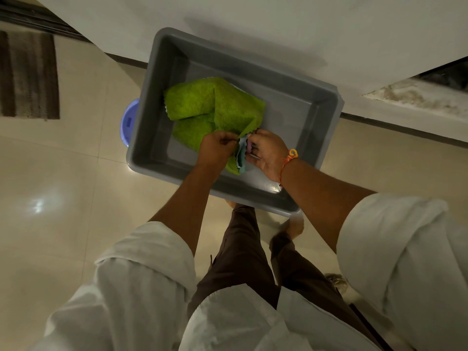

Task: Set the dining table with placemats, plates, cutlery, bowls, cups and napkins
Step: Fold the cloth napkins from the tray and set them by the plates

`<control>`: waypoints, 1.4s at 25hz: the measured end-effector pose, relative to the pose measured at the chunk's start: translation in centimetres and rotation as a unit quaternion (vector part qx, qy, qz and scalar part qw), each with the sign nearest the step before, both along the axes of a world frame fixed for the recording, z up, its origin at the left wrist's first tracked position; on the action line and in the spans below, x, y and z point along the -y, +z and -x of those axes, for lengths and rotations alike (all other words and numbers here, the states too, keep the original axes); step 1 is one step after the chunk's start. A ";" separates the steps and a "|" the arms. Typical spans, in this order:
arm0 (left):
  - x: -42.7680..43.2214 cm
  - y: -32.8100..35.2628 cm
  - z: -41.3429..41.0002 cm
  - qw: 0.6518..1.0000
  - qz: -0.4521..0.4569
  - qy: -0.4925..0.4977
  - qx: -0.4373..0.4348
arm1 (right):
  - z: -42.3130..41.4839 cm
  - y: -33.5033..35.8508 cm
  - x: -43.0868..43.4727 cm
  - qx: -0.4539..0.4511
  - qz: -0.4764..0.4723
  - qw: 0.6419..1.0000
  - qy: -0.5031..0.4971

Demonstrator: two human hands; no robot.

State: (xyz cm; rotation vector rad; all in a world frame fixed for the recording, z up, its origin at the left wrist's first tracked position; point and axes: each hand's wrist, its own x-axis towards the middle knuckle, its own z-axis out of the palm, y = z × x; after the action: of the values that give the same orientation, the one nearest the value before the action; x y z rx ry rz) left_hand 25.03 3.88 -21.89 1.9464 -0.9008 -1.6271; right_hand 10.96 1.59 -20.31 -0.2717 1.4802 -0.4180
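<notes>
Large glossy cream tiles with thin grout lines cover the floor. A soft white glare lies on the tiles at the left, and the room's light is dim and warm. A plain white wall runs across the top, with a dark skirting strip along its foot. At the left edge lies a brown and grey striped mat, and dark door tracks cross the corner above it. At the right the wall breaks at a dark opening with a speckled stone sill. Part of a round blue plastic item stands on the floor, the rest of it hidden.

Tub floor free right of green cloth
</notes>
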 end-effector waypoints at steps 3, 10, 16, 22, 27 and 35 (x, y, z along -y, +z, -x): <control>-0.2 0.0 0.0 1.000 -0.006 0.017 -0.005 | -0.1 0.2 -0.2 0.015 0.001 1.000 0.013; -0.4 0.0 0.1 0.999 -0.018 0.035 -0.037 | 0.0 -1.6 -0.9 -0.065 0.050 0.996 0.042; -0.5 0.7 0.3 0.996 0.030 0.001 0.079 | 0.9 -6.2 -1.2 -0.171 0.050 0.969 0.171; -1.3 4.3 1.0 0.991 0.074 0.052 0.097 | -0.2 -1.1 -0.4 -0.181 0.068 0.966 0.173; -1.8 8.6 0.5 0.974 0.149 0.076 0.154 | -1.4 2.5 -0.6 -0.252 0.061 0.953 0.154; -2.4 16.9 0.5 0.929 0.243 0.150 0.235 | -3.6 10.2 -0.2 0.115 0.050 0.990 0.068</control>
State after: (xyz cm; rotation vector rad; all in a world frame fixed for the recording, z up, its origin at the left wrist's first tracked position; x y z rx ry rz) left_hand 24.51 6.23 -5.04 2.0034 -0.9980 -0.6844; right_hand 14.52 1.81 -10.07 -0.3899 1.2097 -0.3995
